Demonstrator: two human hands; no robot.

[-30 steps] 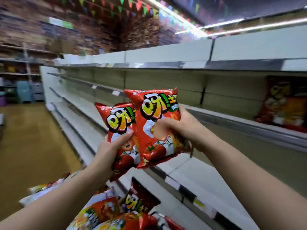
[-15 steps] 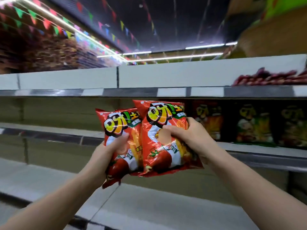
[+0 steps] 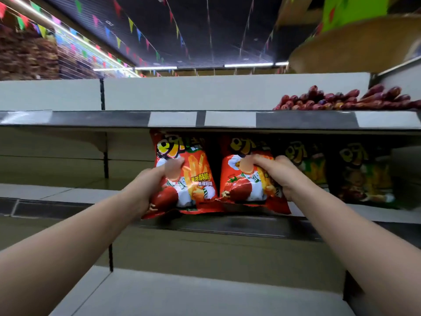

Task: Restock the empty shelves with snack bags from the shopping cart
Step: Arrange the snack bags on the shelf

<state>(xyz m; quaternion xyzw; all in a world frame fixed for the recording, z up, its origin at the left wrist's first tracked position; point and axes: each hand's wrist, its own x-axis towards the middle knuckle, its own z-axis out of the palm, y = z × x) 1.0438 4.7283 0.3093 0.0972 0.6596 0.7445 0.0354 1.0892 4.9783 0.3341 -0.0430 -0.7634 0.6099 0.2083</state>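
While the left hand (image 3: 150,185) grips the left bag (image 3: 198,169) and the right hand (image 3: 282,174) grips the right bag (image 3: 241,190), both red bags stand upright, side by side, at the shelf (image 3: 57,192) front. Green bags (image 3: 364,174) stand just right of the right hand.

left red bag (image 3: 196,179): big yellow logo starting 呀, top in shadow under the shelf above. Yellow print lower right: 香浓酥脆, below it 吮指回味. right red bag (image 3: 246,188): same 呀 logo, dim, rest unreadable. darker bags (image 3: 355,169) further right: same logo, blurred. shelf-edge labels (image 3: 172,119): white, nothing legible.
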